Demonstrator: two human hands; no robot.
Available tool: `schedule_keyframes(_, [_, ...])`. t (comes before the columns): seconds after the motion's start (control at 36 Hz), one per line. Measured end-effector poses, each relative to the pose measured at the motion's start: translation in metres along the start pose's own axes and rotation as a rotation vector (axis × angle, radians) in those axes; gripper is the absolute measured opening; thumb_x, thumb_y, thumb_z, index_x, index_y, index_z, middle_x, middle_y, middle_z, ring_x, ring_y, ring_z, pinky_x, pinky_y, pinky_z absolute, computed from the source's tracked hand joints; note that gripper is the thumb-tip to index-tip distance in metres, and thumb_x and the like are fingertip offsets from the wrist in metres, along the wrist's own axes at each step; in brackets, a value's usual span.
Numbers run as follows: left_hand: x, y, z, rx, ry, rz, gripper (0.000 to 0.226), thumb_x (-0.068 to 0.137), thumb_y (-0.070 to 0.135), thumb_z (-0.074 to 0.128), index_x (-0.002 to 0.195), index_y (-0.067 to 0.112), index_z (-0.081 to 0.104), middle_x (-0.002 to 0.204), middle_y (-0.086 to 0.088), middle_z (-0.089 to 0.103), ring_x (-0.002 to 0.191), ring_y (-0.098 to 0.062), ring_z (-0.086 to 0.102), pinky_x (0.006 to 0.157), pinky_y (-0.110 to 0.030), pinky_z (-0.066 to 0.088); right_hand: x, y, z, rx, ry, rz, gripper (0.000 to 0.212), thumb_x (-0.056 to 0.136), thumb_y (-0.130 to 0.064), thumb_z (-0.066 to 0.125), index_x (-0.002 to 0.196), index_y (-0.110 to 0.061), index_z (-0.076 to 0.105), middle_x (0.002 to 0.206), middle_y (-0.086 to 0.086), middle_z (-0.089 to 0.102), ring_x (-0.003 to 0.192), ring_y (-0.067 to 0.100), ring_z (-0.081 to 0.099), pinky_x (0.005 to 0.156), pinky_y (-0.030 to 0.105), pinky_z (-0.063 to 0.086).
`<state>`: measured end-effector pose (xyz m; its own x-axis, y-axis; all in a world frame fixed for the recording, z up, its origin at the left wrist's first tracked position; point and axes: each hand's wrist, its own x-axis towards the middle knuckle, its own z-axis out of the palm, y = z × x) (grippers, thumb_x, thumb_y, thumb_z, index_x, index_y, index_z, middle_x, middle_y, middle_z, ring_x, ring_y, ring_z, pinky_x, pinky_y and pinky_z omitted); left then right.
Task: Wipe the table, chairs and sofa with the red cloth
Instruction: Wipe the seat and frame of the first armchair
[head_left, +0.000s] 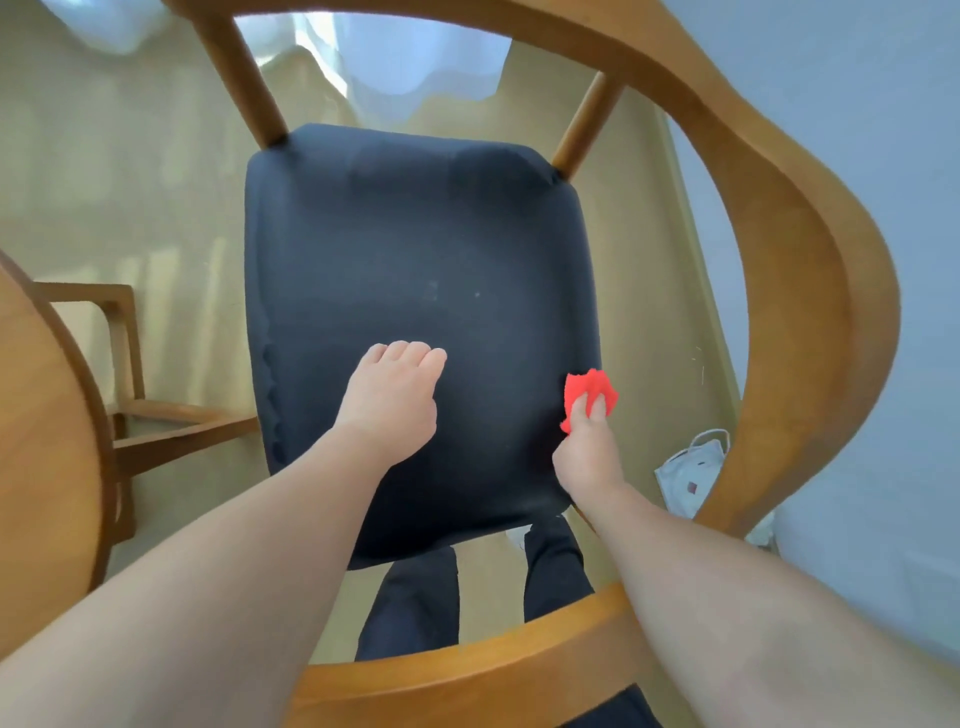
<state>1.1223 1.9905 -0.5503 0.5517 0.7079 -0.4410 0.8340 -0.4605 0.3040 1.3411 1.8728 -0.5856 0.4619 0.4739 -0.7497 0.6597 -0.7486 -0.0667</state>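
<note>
The chair (810, 270) has a smooth, curved wooden frame around a dark, matte fabric seat (415, 249). At four o'clock on the seat's edge the right hand (589, 447) pinches the crumpled red cloth (587, 387). The left hand (395, 395) rests mid-seat, fingers together, holding nothing. At nine o'clock a wooden table (41, 415) is cut off.

No legible word, number, brand or sign anywhere. Only a small dark-red square mark printed on the white bag (680, 470) beside the chair (810, 291), too small and blurred to read.
</note>
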Motion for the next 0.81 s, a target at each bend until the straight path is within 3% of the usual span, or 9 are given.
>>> schedule_keyframes(0.08, [-0.006,-0.001,-0.005,-0.009,-0.011,-0.033,0.042,0.085,0.012,0.044,0.127,0.016,0.047,0.121,0.002,0.053,0.113,-0.022,0.046,0.1,-0.032,0.031,-0.024,0.003,0.019,-0.026,-0.087,0.073,0.075,0.087,-0.001,0.044,0.153,-0.01,0.009,0.156,0.018,0.013,0.131,0.034,0.042,0.102,0.037,0.043])
schedule_keyframes(0.17, [-0.016,-0.002,-0.013,-0.009,-0.036,-0.065,0.041,0.086,0.013,0.044,0.127,0.017,0.046,0.122,0.003,0.052,0.115,-0.021,0.045,0.101,-0.031,0.029,-0.052,-0.011,0.02,0.09,-0.241,0.135,0.063,0.089,-0.003,0.047,0.147,-0.014,0.027,0.146,0.013,0.036,0.112,0.029,0.053,0.07,0.022,0.051])
schedule_keyframes(0.19, [-0.02,-0.003,-0.015,-0.009,-0.029,-0.071,0.041,0.086,0.013,0.044,0.127,0.017,0.046,0.122,0.003,0.052,0.116,-0.021,0.044,0.101,-0.03,0.029,-0.056,-0.017,0.018,0.108,-0.273,0.141,0.061,0.089,-0.003,0.047,0.146,-0.013,0.03,0.144,0.012,0.039,0.109,0.028,0.053,0.071,0.021,0.051])
schedule_keyframes(0.28, [-0.03,-0.006,-0.024,-0.01,-0.009,-0.1,0.04,0.087,0.014,0.044,0.126,0.018,0.046,0.123,0.003,0.052,0.116,-0.021,0.044,0.102,-0.031,0.03,-0.059,-0.034,-0.003,0.173,-0.228,0.089,0.059,0.09,-0.002,0.044,0.147,-0.017,0.035,0.141,0.002,0.048,0.122,0.026,0.05,0.099,0.031,0.042])
schedule_keyframes(0.39, [-0.039,-0.007,-0.031,-0.02,0.007,-0.145,0.044,0.089,0.015,0.043,0.133,0.017,0.043,0.129,0.002,0.05,0.121,-0.022,0.042,0.105,-0.032,0.029,-0.045,-0.062,-0.036,0.261,-0.155,-0.204,0.063,0.09,-0.001,0.038,0.147,-0.027,0.036,0.146,-0.008,0.043,0.116,0.008,0.052,0.096,0.022,0.037])
schedule_keyframes(0.53, [-0.044,-0.013,-0.03,-0.08,0.078,-0.242,0.044,0.09,0.014,0.044,0.134,0.016,0.043,0.133,0.001,0.049,0.124,-0.021,0.041,0.106,-0.032,0.027,0.013,-0.114,-0.072,-0.045,0.026,-0.615,0.067,0.086,0.001,0.04,0.149,-0.021,0.034,0.159,-0.007,0.021,0.143,0.017,0.027,0.114,0.022,0.02])
schedule_keyframes(0.61, [-0.048,-0.021,-0.024,-0.09,0.136,-0.291,0.044,0.088,0.012,0.046,0.131,0.015,0.046,0.131,0.0,0.051,0.122,-0.023,0.043,0.104,-0.032,0.029,0.044,-0.158,-0.09,-0.209,0.095,-0.749,0.071,0.087,-0.001,0.04,0.151,-0.026,0.026,0.161,-0.008,0.011,0.143,0.022,0.025,0.113,0.031,0.025])
schedule_keyframes(0.75, [-0.056,-0.033,-0.007,-0.082,0.166,-0.367,0.044,0.087,0.013,0.048,0.132,0.015,0.047,0.13,0.0,0.052,0.122,-0.023,0.044,0.104,-0.032,0.03,0.071,-0.205,-0.082,-0.58,0.01,-0.916,0.07,0.087,0.003,0.038,0.15,-0.025,0.029,0.161,0.0,0.011,0.147,0.022,0.008,0.117,0.045,0.015])
schedule_keyframes(0.81, [-0.057,-0.032,-0.001,-0.087,0.181,-0.387,0.045,0.088,0.013,0.048,0.133,0.015,0.047,0.131,0.0,0.052,0.123,-0.023,0.043,0.106,-0.032,0.029,0.073,-0.197,-0.065,-0.581,0.047,-0.957,0.066,0.086,0.004,0.04,0.147,-0.022,0.036,0.16,0.003,0.015,0.147,0.025,0.01,0.118,0.048,0.012])
